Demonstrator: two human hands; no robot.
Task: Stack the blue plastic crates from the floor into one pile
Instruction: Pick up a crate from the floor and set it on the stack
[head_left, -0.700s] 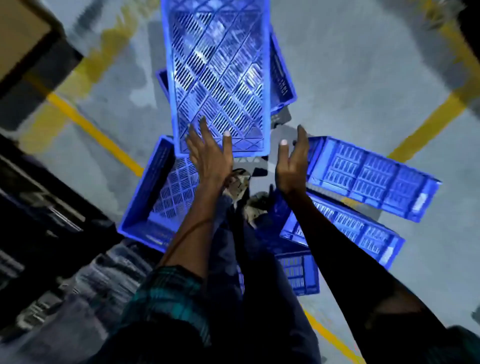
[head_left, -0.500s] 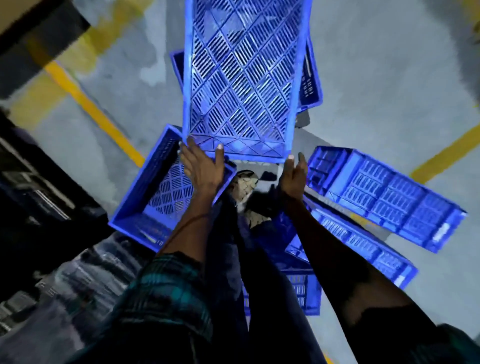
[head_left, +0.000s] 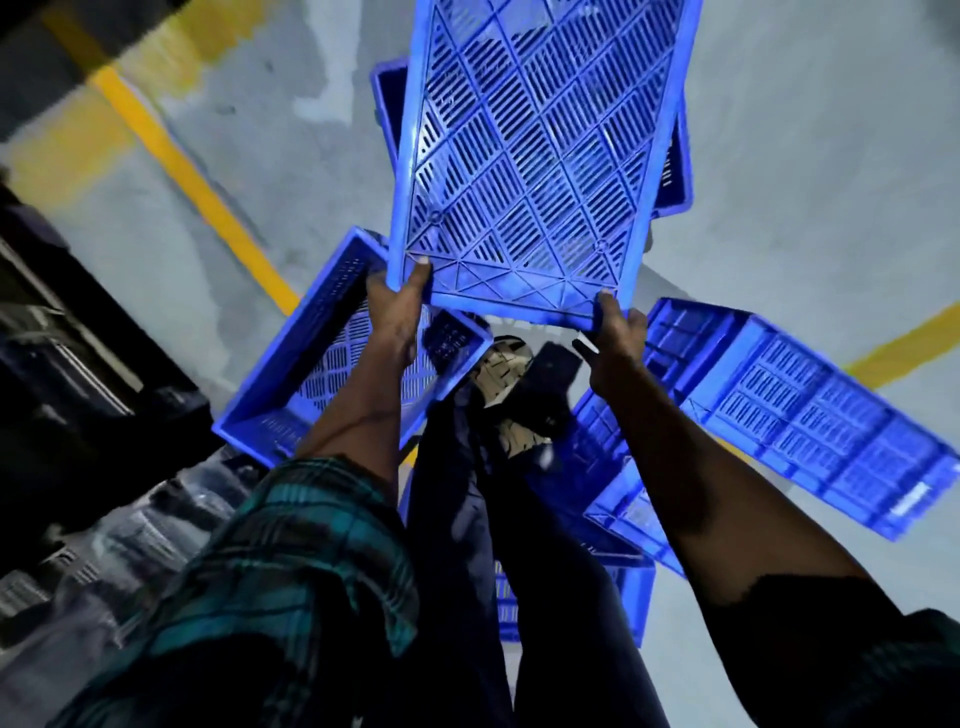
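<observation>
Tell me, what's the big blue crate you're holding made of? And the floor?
The held crate looks like molded hard plastic: even blue colour, slight sheen, a base of slotted vents and raised diagonal ribs. The left hand and right hand each grip a near corner. The floor seems to be smooth grey concrete, patchy and scuffed, with painted yellow lines.

A warehouse or factory floor: bare grey concrete (head_left: 779, 130) painted with yellow lane lines (head_left: 192, 176) runs beyond both hands, blue slotted plastic crates (head_left: 810, 415) lie scattered below them, and dark stacked goods (head_left: 78, 364) stand left of the left hand.
</observation>
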